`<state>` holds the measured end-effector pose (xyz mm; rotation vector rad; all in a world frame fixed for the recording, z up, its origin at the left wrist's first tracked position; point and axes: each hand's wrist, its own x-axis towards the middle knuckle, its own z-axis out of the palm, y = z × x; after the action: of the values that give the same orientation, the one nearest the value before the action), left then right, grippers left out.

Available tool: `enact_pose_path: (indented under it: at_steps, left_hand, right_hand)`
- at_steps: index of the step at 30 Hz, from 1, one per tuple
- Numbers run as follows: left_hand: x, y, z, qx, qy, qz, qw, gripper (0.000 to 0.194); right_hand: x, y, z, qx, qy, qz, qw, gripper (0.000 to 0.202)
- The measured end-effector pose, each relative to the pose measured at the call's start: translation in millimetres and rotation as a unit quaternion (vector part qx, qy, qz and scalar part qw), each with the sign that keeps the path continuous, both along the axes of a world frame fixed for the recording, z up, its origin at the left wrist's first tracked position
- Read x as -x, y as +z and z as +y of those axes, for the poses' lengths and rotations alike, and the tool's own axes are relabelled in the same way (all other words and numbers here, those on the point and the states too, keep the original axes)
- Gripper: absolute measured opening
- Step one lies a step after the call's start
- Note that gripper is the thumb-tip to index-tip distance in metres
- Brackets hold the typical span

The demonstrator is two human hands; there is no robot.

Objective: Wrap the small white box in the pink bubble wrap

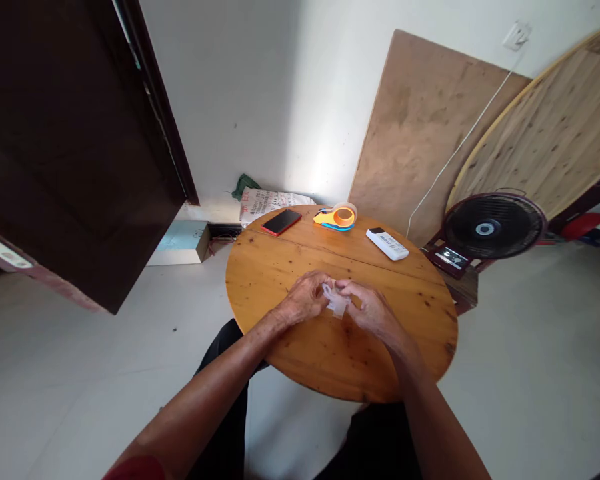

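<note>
Between both hands, just over the round wooden table [280, 267], is a small whitish, partly see-through bundle [337, 301]. It shows a loop at its left and a flat tab hanging down; its exact kind I cannot make out. My left hand [307, 297] pinches its left side with curled fingers. On the opposite side, my right hand [369, 305] grips it between thumb and forefinger. Beyond the hands, an orange tape dispenser [330, 217] with a roll of tape lies near the table's far edge.
A red-edged phone [281, 222] lies at the far left of the tabletop, and a white remote control [387, 244] at the right. An electric fan [490, 227] stands beyond the table's right edge. A dark door [70, 133] is at the left.
</note>
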<state>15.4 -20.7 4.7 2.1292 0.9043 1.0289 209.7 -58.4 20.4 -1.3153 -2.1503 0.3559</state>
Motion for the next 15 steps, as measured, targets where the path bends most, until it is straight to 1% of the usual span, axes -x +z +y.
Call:
enact_pose_path:
  at_steps: [3, 6, 8, 12, 15]
  left_hand:
    - [12, 1.5, -4, -0.014, -0.038, 0.026, 0.999, 0.031]
    - [17, -4.2, -5, -0.035, -0.046, 0.052, 0.997, 0.042]
    - [16, -8.9, -4, -0.039, -0.049, 0.058, 0.996, 0.043]
    - [7, -13.5, 0, -0.02, -0.053, 0.031, 0.998, 0.041]
    - [4, -11.7, 1, 0.01, -0.058, 0.004, 0.998, 0.035]
  right_hand:
    - [0, -1.2, -7, -0.047, 0.011, -0.031, 0.998, 0.023]
    - [2, -5.7, -15, -0.095, 0.005, -0.084, 0.992, 0.026]
    - [5, -11.6, -19, -0.11, -0.009, -0.107, 0.988, 0.028]
    - [9, -24.6, -20, -0.119, -0.024, -0.073, 0.99, 0.031]
    - [7, -25.0, -17, -0.098, -0.022, -0.016, 0.995, 0.028]
